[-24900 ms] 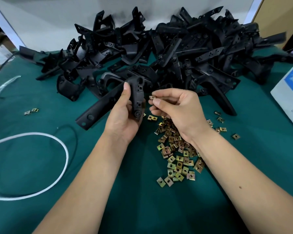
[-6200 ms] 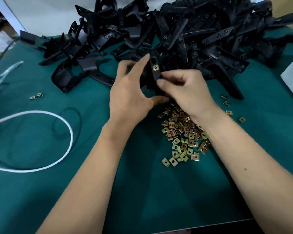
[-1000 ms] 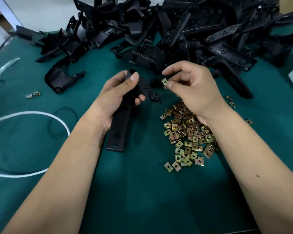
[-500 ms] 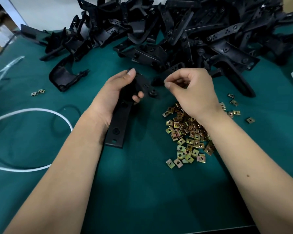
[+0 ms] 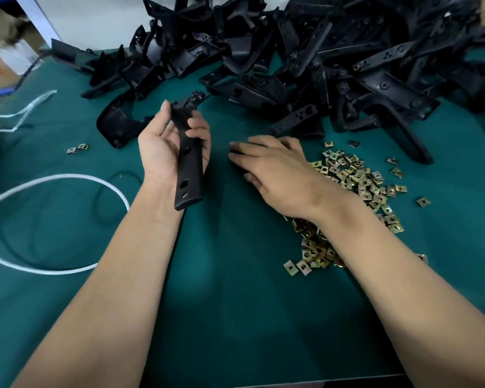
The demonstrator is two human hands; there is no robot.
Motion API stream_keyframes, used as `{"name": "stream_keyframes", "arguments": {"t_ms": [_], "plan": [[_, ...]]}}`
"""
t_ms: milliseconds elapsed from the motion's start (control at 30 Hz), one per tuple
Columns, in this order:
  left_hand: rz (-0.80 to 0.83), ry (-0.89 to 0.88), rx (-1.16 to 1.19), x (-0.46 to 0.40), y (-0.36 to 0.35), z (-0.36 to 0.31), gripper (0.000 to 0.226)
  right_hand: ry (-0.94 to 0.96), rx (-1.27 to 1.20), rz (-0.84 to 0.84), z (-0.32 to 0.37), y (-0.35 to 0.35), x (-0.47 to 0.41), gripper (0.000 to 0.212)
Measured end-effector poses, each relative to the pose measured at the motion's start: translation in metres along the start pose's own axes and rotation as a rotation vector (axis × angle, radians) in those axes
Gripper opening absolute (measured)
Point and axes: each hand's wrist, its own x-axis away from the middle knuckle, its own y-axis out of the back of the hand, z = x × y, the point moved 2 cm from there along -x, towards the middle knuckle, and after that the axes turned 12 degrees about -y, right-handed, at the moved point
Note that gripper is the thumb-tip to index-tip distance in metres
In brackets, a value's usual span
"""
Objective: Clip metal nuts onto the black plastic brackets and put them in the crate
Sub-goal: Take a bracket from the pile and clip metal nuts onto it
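L hand (image 5: 170, 147) palm up, fingers curled round black bracket (image 5: 189, 163), held above desk (image 5: 230, 303). R hand (image 5: 275, 169) flat, fingers straight, low over green desk beside nut pile (image 5: 356, 189). Bracket heap (image 5: 305, 51) at back. White cable (image 5: 67, 219) at left.

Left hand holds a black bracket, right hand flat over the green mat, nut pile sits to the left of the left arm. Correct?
Not quite. The head view shows the nut pile to the right, beside and under the right hand and wrist, not left of the left arm. The rest holds: the left hand grips a black bracket, right hand flat over the green mat.
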Motion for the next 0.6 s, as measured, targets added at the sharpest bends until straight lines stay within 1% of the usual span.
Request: {"name": "stream_keyframes", "arguments": {"t_ms": [100, 167, 233, 300, 333, 400, 500, 600], "plan": [[-0.002, -0.008, -0.107, 0.0, 0.0, 0.001, 0.023, 0.013, -0.116, -0.06, -0.004, 0.009, 0.001, 0.031], [0.02, 0.007, -0.189, 0.002, -0.002, 0.003, 0.023, -0.001, -0.208, -0.091, -0.006, 0.014, 0.005, 0.026], [0.06, 0.034, -0.245, 0.003, -0.004, 0.006, 0.02, -0.027, -0.286, -0.108, -0.006, 0.016, 0.009, 0.025], [0.095, 0.043, -0.29, 0.004, -0.005, 0.007, 0.018, -0.074, -0.331, -0.137, -0.006, 0.016, 0.011, 0.03], [0.101, 0.041, -0.304, 0.005, -0.005, 0.008, 0.018, -0.103, -0.317, -0.156, -0.008, 0.015, 0.011, 0.032], [0.098, 0.034, -0.314, 0.005, -0.005, 0.009, 0.018, -0.145, -0.221, -0.18, -0.013, 0.015, 0.01, 0.025], [0.116, 0.036, -0.359, 0.006, -0.005, 0.011, 0.016, -0.129, -0.156, -0.158, -0.015, 0.014, 0.009, 0.016], [0.175, 0.04, -0.476, 0.008, -0.006, 0.013, 0.024, -0.118, -0.107, -0.187, -0.014, 0.012, 0.008, 0.015]]}}
